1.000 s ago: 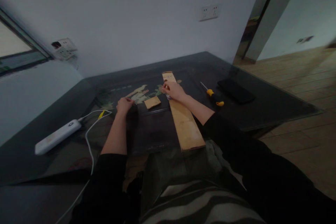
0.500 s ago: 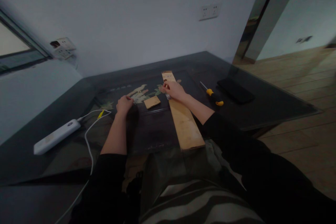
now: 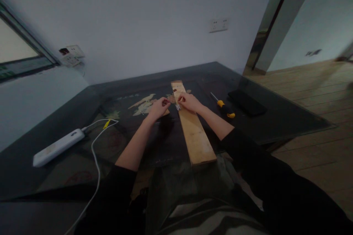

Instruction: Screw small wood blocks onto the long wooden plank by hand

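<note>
Two hands meet at our plank (image 3: 193, 132): right hand (image 3: 189, 102) pinches a small hinge (image 3: 178, 107); left hand's (image 3: 157, 107) grip we cannot tell.

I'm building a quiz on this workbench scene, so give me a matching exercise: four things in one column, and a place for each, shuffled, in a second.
Things:
1. long pale wooden plank
2. yellow-and-black screwdriver
3. white power strip
4. flat black rectangular device

Places:
A. far left of the dark glass table, its cable trailing off
B. furthest right, beyond the tool
C. under the right hand, its near end overhanging the table edge
D. just right of the plank

Pairs: 1-C, 2-D, 3-A, 4-B
</note>
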`<state>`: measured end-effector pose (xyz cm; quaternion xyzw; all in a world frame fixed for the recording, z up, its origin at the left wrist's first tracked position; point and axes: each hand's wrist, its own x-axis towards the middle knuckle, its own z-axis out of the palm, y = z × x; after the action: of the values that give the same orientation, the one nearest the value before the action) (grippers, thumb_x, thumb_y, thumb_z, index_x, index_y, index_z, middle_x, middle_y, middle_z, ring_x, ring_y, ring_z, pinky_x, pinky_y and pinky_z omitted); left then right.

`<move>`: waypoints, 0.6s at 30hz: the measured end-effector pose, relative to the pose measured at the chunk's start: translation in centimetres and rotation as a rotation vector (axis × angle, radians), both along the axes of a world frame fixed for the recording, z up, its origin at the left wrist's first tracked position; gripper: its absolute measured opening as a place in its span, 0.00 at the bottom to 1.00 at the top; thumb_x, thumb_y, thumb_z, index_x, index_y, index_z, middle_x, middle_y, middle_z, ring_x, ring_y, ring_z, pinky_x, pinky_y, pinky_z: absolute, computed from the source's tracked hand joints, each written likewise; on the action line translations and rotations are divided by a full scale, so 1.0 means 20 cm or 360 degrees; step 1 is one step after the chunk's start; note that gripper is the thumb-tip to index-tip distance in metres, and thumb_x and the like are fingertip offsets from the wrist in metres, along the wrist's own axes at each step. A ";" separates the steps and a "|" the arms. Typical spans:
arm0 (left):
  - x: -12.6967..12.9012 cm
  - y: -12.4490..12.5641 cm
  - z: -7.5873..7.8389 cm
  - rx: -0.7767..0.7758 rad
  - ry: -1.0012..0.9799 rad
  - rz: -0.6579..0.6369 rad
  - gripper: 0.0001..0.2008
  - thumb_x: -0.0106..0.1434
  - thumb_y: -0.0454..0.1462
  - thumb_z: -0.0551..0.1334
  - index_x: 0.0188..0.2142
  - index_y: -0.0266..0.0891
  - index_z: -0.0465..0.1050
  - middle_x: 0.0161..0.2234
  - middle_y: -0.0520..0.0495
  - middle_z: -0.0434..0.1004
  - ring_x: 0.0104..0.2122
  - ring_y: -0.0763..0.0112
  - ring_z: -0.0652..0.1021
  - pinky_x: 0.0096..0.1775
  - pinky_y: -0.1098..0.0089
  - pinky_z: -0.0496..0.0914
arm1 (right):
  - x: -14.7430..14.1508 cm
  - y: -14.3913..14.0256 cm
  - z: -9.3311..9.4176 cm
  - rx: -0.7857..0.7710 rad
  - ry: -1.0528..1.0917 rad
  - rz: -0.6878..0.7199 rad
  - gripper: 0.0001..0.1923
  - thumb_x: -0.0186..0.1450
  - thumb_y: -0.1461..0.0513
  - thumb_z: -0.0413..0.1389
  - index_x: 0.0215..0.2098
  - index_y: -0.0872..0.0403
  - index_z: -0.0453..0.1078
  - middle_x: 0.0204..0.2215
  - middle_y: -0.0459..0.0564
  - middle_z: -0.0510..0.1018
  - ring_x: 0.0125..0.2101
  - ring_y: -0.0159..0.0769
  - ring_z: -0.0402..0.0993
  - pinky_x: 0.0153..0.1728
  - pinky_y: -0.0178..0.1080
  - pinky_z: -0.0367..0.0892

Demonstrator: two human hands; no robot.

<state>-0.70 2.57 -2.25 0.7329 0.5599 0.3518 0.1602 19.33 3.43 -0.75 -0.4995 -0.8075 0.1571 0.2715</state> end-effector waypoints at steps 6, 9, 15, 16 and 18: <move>0.16 0.06 -0.08 -0.0051 0.0207 0.0255 0.07 0.60 0.39 0.64 0.27 0.40 0.75 0.30 0.40 0.81 0.36 0.56 0.80 0.42 0.62 0.71 | 0.02 0.00 0.01 -0.0018 -0.0050 -0.0062 0.06 0.65 0.63 0.57 0.39 0.53 0.75 0.36 0.50 0.80 0.36 0.37 0.75 0.33 0.35 0.61; 0.18 0.06 -0.12 -0.0052 0.0184 0.0225 0.10 0.61 0.40 0.64 0.24 0.41 0.75 0.28 0.40 0.81 0.35 0.56 0.80 0.42 0.62 0.71 | 0.03 -0.01 0.02 -0.0022 -0.0067 -0.0072 0.07 0.65 0.64 0.56 0.39 0.52 0.76 0.36 0.50 0.81 0.37 0.38 0.75 0.34 0.35 0.61; 0.18 0.05 -0.13 -0.0111 0.0181 0.0164 0.12 0.62 0.42 0.62 0.24 0.41 0.72 0.27 0.44 0.79 0.32 0.59 0.79 0.40 0.64 0.71 | 0.04 -0.01 0.03 -0.0011 -0.0118 -0.0124 0.09 0.66 0.63 0.56 0.41 0.53 0.76 0.38 0.52 0.81 0.38 0.40 0.75 0.36 0.36 0.62; 0.18 0.05 -0.12 -0.0129 0.0198 0.0182 0.12 0.61 0.43 0.62 0.24 0.41 0.71 0.27 0.44 0.78 0.32 0.59 0.78 0.39 0.64 0.70 | 0.04 -0.01 0.03 -0.0009 -0.0116 -0.0121 0.09 0.66 0.63 0.56 0.42 0.53 0.77 0.39 0.53 0.81 0.38 0.40 0.75 0.36 0.36 0.63; 0.18 0.04 -0.10 -0.0158 0.0216 0.0216 0.12 0.60 0.43 0.63 0.23 0.42 0.69 0.26 0.45 0.77 0.31 0.60 0.78 0.38 0.64 0.70 | 0.04 -0.02 0.03 -0.0005 -0.0119 -0.0121 0.09 0.66 0.63 0.56 0.42 0.53 0.77 0.39 0.53 0.81 0.39 0.40 0.75 0.36 0.36 0.63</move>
<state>2.99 3.29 -4.30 0.7066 0.6346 0.2832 0.1337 20.06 3.11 -0.24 -0.5357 -0.7973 0.1292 0.2461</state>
